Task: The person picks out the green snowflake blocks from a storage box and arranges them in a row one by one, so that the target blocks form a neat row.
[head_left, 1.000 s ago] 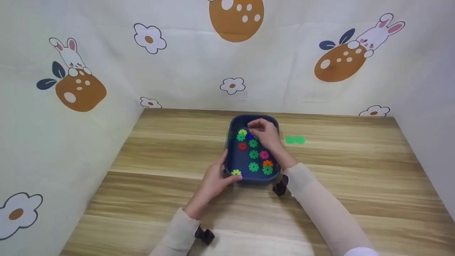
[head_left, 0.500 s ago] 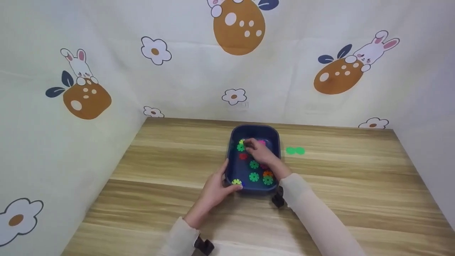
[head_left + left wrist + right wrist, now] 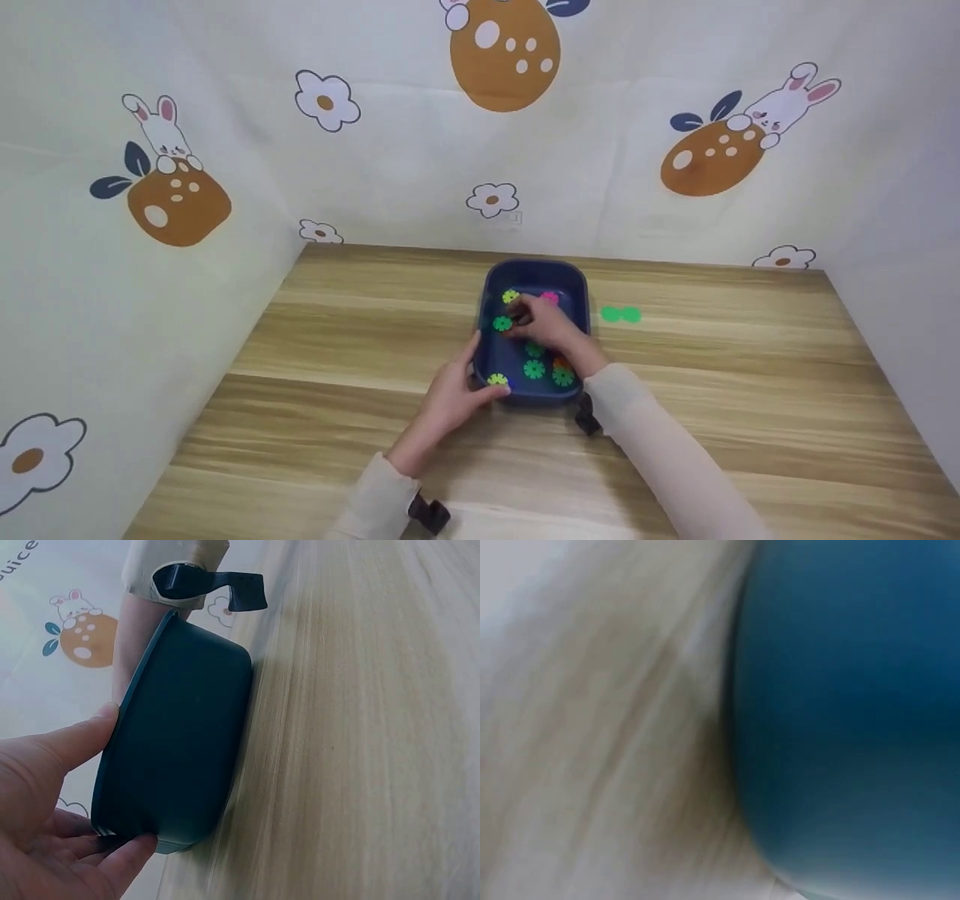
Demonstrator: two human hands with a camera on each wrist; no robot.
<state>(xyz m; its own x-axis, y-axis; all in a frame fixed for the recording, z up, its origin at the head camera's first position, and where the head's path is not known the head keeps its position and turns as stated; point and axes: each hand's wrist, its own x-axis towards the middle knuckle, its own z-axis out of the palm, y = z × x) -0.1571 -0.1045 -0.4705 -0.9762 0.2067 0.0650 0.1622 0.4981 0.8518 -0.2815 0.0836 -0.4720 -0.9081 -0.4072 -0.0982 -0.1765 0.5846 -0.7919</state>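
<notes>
A dark blue plastic bin (image 3: 486,285) sits on the wooden table with several small notched plastic discs inside. My left hand (image 3: 450,394) grips its near left corner. In the left wrist view the thumb of the left hand (image 3: 45,795) lies on the rim and the fingers wrap the corner. My right hand (image 3: 544,322) reaches into the bin, its fingers bent down beside a green disc (image 3: 502,323). I cannot tell whether it pinches that disc. A yellow disc (image 3: 510,297) and a pink disc (image 3: 550,298) lie just beyond. The right wrist view shows only the bin's outer wall (image 3: 855,705), blurred.
Two joined green discs (image 3: 621,314) lie on the table right of the bin. Nearer discs in the bin include a green one (image 3: 533,368) and a yellow one (image 3: 497,380). A patterned cloth (image 3: 405,150) stands behind the table (image 3: 360,322).
My right hand has moved from the bin's far right toward its left middle. The green disc there has shifted nearer, away from the yellow one. The left hand keeps its grip.
</notes>
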